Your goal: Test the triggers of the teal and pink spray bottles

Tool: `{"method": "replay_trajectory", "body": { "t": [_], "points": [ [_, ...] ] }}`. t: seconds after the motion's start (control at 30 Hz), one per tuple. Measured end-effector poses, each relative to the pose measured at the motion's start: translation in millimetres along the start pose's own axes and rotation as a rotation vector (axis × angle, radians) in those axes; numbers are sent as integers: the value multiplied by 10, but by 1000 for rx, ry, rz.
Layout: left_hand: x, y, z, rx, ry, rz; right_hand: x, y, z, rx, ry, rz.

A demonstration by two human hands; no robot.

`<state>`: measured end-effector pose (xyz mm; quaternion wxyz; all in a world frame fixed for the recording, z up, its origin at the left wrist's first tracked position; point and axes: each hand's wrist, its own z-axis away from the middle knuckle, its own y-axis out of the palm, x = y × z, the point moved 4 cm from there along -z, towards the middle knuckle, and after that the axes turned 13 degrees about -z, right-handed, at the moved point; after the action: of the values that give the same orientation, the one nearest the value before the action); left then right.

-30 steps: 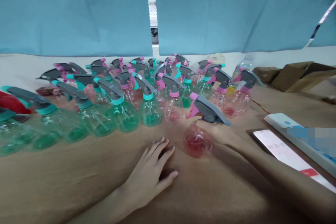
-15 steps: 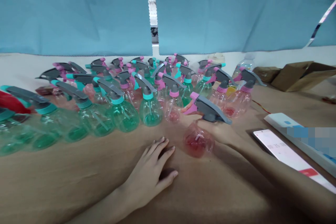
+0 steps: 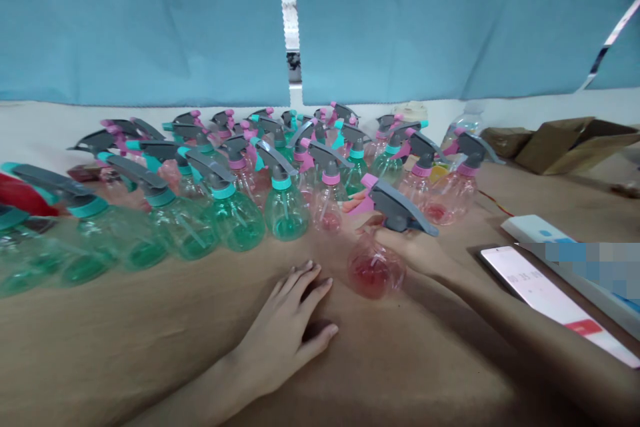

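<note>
A pink spray bottle point(image 3: 373, 270) with a grey and pink trigger head stands on the table in front of me, some reddish liquid in its base. My right hand point(image 3: 395, 240) is at its neck, coming from the right, the thumb side hiding the collar and the fingertips showing beyond the pink trigger. To the left of this bottle, my left hand point(image 3: 285, 327) lies flat on the tabletop, fingers spread and holding nothing. Beyond both hands stand a clear pink spray bottle point(image 3: 329, 213) and a green spray bottle point(image 3: 289, 217).
Rows of green and pink spray bottles point(image 3: 240, 220) fill the back and left of the table. At right lie a phone point(image 3: 545, 300) showing a timer and a white strip-like box point(image 3: 537, 227). An open cardboard box point(image 3: 560, 147) is behind them, below a blue cloth point(image 3: 400, 20).
The pink spray bottle has shifted slightly left with my right hand, and more of that hand's fingers show past the trigger. My left hand stays in place.
</note>
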<state>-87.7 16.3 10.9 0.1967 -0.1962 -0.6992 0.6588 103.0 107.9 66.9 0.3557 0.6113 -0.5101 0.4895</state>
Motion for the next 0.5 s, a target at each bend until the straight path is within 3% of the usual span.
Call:
{"method": "replay_trajectory", "body": {
  "t": [0.5],
  "points": [
    [-8, -8, 11, -21, -8, 13, -83, -34, 12, -62, 75, -30]
  ]
}}
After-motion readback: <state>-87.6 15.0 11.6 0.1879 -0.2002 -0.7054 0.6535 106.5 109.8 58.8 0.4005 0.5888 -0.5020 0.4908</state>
